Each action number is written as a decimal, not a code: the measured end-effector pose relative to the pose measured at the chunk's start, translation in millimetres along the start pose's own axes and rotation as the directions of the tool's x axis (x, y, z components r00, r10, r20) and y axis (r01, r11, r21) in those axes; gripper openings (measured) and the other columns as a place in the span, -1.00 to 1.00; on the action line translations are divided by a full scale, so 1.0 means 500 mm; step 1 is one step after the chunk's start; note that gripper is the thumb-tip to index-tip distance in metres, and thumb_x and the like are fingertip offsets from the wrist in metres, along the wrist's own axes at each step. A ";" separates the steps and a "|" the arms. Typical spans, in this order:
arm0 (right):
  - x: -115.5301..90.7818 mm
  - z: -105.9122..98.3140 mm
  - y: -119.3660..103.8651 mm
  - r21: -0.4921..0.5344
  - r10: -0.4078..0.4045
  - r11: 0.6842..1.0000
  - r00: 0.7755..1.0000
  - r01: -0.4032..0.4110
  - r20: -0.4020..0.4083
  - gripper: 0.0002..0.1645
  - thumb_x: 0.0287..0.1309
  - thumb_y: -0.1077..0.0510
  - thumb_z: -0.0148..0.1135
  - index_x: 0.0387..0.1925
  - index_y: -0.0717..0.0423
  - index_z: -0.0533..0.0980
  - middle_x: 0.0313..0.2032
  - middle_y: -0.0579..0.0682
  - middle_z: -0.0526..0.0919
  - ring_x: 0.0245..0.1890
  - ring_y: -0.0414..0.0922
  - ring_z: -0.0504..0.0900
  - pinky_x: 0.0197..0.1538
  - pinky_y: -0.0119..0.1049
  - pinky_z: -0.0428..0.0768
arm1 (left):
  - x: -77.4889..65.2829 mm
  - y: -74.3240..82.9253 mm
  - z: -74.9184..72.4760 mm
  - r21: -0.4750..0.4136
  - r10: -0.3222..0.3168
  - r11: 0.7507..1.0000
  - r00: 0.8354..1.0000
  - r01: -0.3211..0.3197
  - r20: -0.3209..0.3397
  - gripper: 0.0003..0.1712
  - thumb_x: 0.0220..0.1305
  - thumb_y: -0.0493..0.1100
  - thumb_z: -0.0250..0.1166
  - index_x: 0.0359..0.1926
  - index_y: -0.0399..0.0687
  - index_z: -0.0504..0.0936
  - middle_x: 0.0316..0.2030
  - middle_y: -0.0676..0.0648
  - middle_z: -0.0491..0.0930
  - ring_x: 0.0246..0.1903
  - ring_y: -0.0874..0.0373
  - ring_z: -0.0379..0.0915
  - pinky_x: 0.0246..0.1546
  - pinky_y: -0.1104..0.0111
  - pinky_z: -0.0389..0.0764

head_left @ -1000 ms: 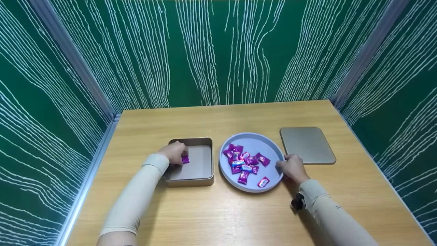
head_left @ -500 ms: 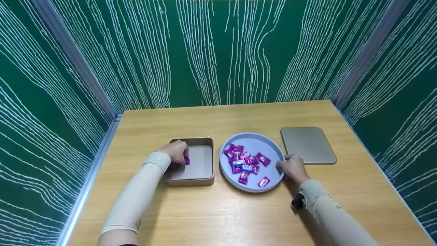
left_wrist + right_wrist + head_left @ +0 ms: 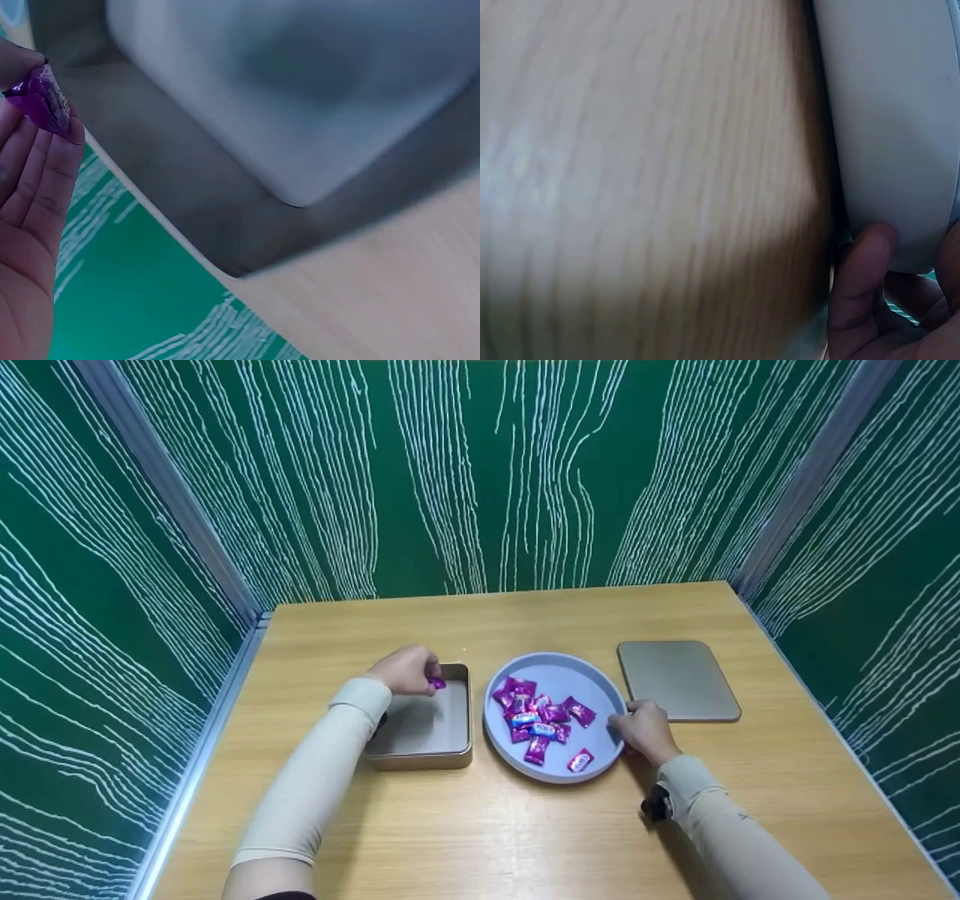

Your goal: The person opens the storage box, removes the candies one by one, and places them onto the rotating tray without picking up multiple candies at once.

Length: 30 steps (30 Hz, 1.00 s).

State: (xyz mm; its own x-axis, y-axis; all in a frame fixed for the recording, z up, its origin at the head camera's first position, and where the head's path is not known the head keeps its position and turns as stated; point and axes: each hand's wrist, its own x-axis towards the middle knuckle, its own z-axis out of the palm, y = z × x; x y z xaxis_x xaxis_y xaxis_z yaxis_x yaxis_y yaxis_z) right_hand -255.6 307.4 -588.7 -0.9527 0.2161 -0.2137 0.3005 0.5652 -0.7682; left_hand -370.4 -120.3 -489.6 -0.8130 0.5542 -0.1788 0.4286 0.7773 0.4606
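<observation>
My left hand [image 3: 407, 670] is over the far side of a square metal tin [image 3: 424, 763]. Between thumb and fingertips it pinches a purple wrapped candy [image 3: 46, 101], which shows as a small purple spot in the head view. In the left wrist view the tin's grey floor and dark inner wall [image 3: 150, 142] lie beside the hand. To the right sits a round pale lilac dish [image 3: 555, 664] with several purple, pink and blue wrapped candies [image 3: 541, 729]. My right hand [image 3: 645, 731] grips this dish by its right rim, fingers against the outer wall [image 3: 892, 135].
A flat square metal lid [image 3: 679, 679] lies on the wooden table [image 3: 487, 840] behind the right hand. Green panels with white lines [image 3: 540, 472] and grey metal posts enclose the table at the back and sides.
My left hand has risen from low inside the tin, moving away and slightly right with the purple candy in its fingers. The right hand keeps its hold on the dish.
</observation>
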 end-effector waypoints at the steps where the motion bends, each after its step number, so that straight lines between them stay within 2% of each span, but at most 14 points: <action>1: -0.001 0.000 -0.001 0.003 0.002 1.000 1.000 -0.002 0.002 -0.40 0.29 0.24 0.26 0.27 0.55 0.55 -0.19 0.45 0.79 -0.66 -0.16 0.62 -0.58 -0.28 0.67 | 0.003 0.007 -0.001 -0.007 0.012 1.000 1.000 -0.012 -0.006 -0.79 0.14 -0.28 0.54 -0.16 -0.16 0.79 -0.22 -0.10 0.81 -0.23 0.05 0.63 0.04 0.07 0.72; 5: -0.001 -0.001 -0.002 0.006 0.006 1.000 1.000 -0.006 0.009 -0.40 0.30 0.25 0.26 0.29 0.54 0.54 -0.18 0.45 0.79 -0.65 -0.15 0.63 -0.57 -0.27 0.68 | 0.015 0.035 -0.002 -0.043 0.039 0.998 0.999 -0.041 -0.027 -0.76 0.16 -0.27 0.55 -0.13 -0.18 0.79 -0.20 -0.12 0.81 -0.22 0.04 0.63 0.06 0.06 0.72; 12: 0.002 -0.003 -0.002 0.005 0.031 0.999 0.999 -0.031 0.025 -0.40 0.31 0.24 0.24 0.28 0.55 0.53 -0.20 0.38 0.79 -0.60 -0.13 0.64 -0.54 -0.27 0.68 | 0.038 0.083 0.011 -0.083 0.124 0.988 0.991 -0.128 -0.051 -0.81 0.24 -0.27 0.52 -0.13 -0.19 0.80 -0.20 -0.15 0.83 -0.24 0.07 0.65 0.05 0.11 0.75; 19: 0.004 -0.001 -0.001 -0.003 0.021 1.000 1.000 -0.021 0.012 -0.42 0.32 0.23 0.26 0.26 0.55 0.56 -0.22 0.37 0.79 -0.60 -0.15 0.66 -0.55 -0.26 0.70 | 0.067 0.129 0.033 -0.153 0.180 0.969 0.980 -0.192 -0.087 -0.85 0.23 -0.28 0.54 -0.17 -0.19 0.82 -0.27 -0.12 0.82 -0.34 0.19 0.56 -0.18 0.32 0.68; 22: 0.004 -0.002 -0.002 -0.013 0.014 1.000 1.000 -0.014 0.008 -0.45 0.34 0.22 0.27 0.23 0.55 0.58 -0.24 0.35 0.79 -0.61 -0.15 0.66 -0.55 -0.26 0.71 | 0.079 0.146 0.045 -0.162 0.202 0.963 0.974 -0.216 -0.099 -0.85 0.21 -0.29 0.54 -0.19 -0.20 0.81 -0.29 -0.13 0.81 -0.35 0.22 0.53 -0.21 0.38 0.63; 30: 0.006 -0.004 -0.002 0.006 0.026 1.000 0.999 -0.027 0.023 -0.44 0.35 0.23 0.26 0.25 0.55 0.56 -0.22 0.36 0.80 -0.60 -0.15 0.67 -0.54 -0.25 0.72 | 0.099 0.185 0.075 -0.171 0.236 0.954 0.969 -0.245 -0.070 -0.81 0.22 -0.32 0.52 -0.13 -0.24 0.80 -0.21 -0.17 0.83 -0.27 0.16 0.62 -0.07 0.31 0.71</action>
State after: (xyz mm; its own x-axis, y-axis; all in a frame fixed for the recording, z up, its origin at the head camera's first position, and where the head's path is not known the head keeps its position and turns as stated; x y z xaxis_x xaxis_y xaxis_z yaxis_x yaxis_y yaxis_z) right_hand -258.6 309.0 -587.5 -0.9452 0.2122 -0.2480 0.3255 0.5549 -0.7656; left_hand -356.2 -9.8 -488.5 -0.7146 0.6995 -0.0034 0.5408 0.5554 0.6317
